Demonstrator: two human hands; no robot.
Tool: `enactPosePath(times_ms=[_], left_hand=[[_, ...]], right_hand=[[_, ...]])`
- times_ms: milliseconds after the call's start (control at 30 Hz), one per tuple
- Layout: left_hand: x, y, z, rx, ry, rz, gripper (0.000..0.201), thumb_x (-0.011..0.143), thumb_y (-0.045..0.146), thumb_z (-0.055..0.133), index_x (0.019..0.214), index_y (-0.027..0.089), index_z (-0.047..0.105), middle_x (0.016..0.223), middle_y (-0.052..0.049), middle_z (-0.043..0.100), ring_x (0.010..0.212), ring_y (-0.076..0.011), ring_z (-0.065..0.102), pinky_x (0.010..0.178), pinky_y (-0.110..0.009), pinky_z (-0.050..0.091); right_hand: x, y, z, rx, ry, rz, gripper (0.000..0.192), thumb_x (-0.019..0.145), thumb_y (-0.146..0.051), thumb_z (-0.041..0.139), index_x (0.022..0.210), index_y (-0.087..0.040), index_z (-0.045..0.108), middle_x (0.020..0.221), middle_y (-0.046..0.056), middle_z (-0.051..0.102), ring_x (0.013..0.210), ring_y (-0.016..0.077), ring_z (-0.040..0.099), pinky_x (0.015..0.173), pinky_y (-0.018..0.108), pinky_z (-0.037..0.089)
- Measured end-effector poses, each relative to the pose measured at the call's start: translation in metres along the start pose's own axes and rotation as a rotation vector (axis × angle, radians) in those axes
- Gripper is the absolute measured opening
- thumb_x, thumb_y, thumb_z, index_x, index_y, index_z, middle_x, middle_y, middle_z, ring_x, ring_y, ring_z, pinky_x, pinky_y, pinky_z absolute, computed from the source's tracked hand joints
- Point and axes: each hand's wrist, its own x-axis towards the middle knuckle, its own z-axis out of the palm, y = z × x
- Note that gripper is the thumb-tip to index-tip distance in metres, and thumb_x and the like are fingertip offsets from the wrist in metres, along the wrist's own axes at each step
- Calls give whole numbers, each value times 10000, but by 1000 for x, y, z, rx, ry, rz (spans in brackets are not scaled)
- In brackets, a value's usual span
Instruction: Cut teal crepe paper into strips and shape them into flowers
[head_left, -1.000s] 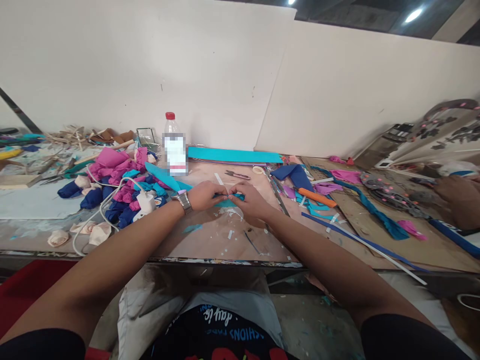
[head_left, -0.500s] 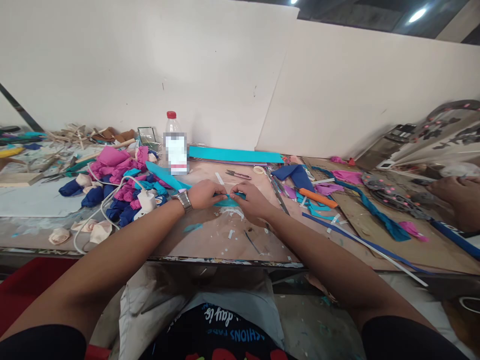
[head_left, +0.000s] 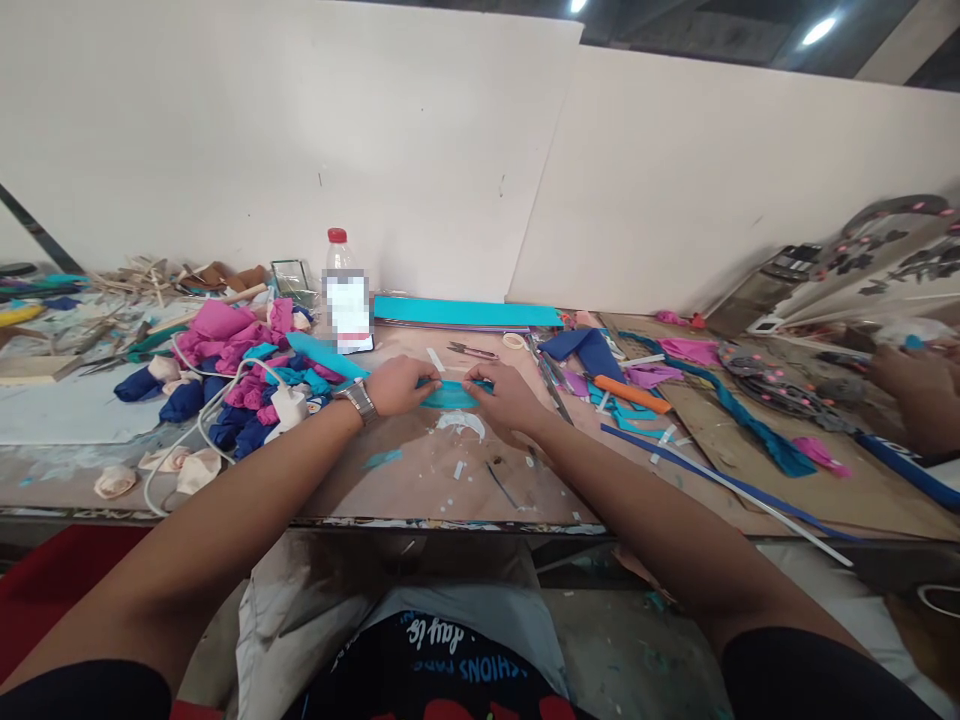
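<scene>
A turquoise fabric strip (head_left: 451, 393) stretches between my two hands, just above the table. My left hand (head_left: 401, 386), with a metal watch on the wrist, pinches its left end. The right end is pinched by my right hand (head_left: 501, 395). Both hands are closed, fingertips pressed on the strip. Right below it a whitish smear (head_left: 460, 426) marks the brown table covering (head_left: 427, 480). Thread snips (head_left: 473, 350) and a cream roll of tape (head_left: 514, 341) lie just beyond my hands.
Left is a heap of pink and blue fabric pieces (head_left: 232, 330) with a white charger (head_left: 289, 404) and cable. A red-capped bottle (head_left: 338, 250) stands behind a phone (head_left: 348, 312). An orange cutter (head_left: 631, 394) lies right. Another person's hand (head_left: 911, 385) is at far right.
My hands have drawn slightly apart, and the strip between them now shows more of its length, spread flatter. The other person's hand at far right has shifted a little.
</scene>
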Motion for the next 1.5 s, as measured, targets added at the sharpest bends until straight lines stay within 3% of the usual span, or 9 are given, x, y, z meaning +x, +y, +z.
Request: enactPosePath(times_ms=[500, 633, 833, 1033, 1200, 1500], left_hand=[[0, 0, 3, -66, -7, 36, 309, 921, 406, 527, 920, 189, 747, 806, -36, 742, 704, -170, 605, 637, -287, 355], [0, 0, 5, -103, -18, 73, 309, 931, 392, 540, 903, 169, 752, 776, -33, 734, 667, -147, 574, 626, -274, 331], [-1, 2, 2, -175, -88, 104, 356, 945, 419, 534, 872, 144, 748, 754, -35, 711, 647, -132, 532, 611, -257, 312], [-1, 4, 1, -214, -106, 88, 374, 945, 429, 526, 832, 136, 730, 673, -12, 640, 611, -117, 472, 593, -257, 277], [-2, 6, 0, -251, -133, 117, 386, 934, 432, 531, 720, 136, 656, 573, 29, 473, 568, -100, 375, 570, -259, 244], [-2, 7, -1, -242, -159, 67, 369, 911, 422, 528, 663, 151, 567, 560, 43, 399, 563, -96, 341, 569, -272, 218]], right_hand=[[-1, -3, -1, 15, -27, -48, 244, 965, -340, 524, 919, -179, 703, 909, 62, 739, 834, 208, 638, 758, 314, 434], [-1, -4, -1, 25, -28, -102, 213, 932, -352, 604, 992, -196, 735, 979, 65, 765, 919, 224, 671, 825, 326, 463], [-1, -5, 0, -3, -5, -143, 123, 897, -292, 667, 888, -210, 759, 872, 46, 772, 849, 217, 679, 814, 333, 472], [-2, -9, -1, 6, -12, -187, 122, 890, -296, 690, 922, -215, 775, 878, 40, 779, 837, 203, 681, 800, 323, 482], [-3, -12, 0, 31, 28, -184, 92, 866, -283, 717, 861, -220, 784, 826, 36, 777, 811, 203, 680, 786, 327, 489], [-3, -10, 2, 1, 62, -192, 96, 870, -289, 713, 875, -221, 781, 840, 39, 784, 808, 208, 699, 775, 334, 502]])
